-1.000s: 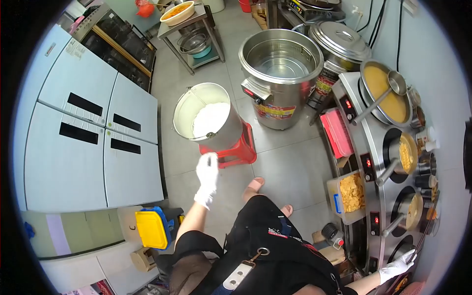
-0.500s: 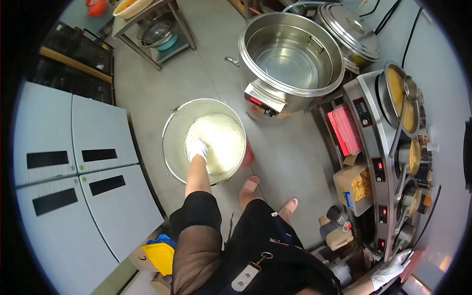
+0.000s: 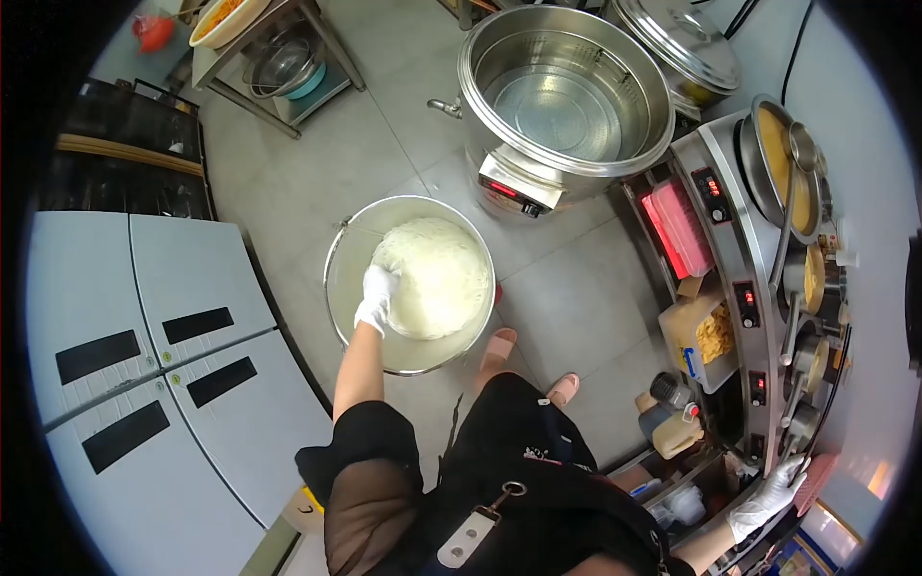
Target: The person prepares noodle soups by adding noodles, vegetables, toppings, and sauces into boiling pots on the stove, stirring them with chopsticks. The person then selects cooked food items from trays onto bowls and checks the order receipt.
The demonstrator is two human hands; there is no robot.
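Note:
A large pale bucket (image 3: 338,322) with a wire handle stands on the floor before me. Inside it lies a soft, white, dough-like mass (image 3: 444,278). My left hand (image 3: 378,293), in a white glove, is in the bucket at the mass's left edge; its fingers look curled, and whatever they hold is hidden. Far to the right, my right hand (image 3: 768,501), also gloved, rests by the end of the cooking counter (image 3: 722,250). Its fingers are stretched out beside a reddish textured cloth or pad (image 3: 816,483).
A big steel pot (image 3: 567,106) with a tap and control box stands beyond the bucket. Pans and a ladle (image 3: 800,149) line the counter; below are a pink box (image 3: 680,226) and a tub of yellow pieces (image 3: 713,336). White cabinets (image 3: 206,288) stand left.
My left hand has drawn back from the white mass toward the bucket's left side. The view has shifted slightly. My right hand stays by the counter's end.

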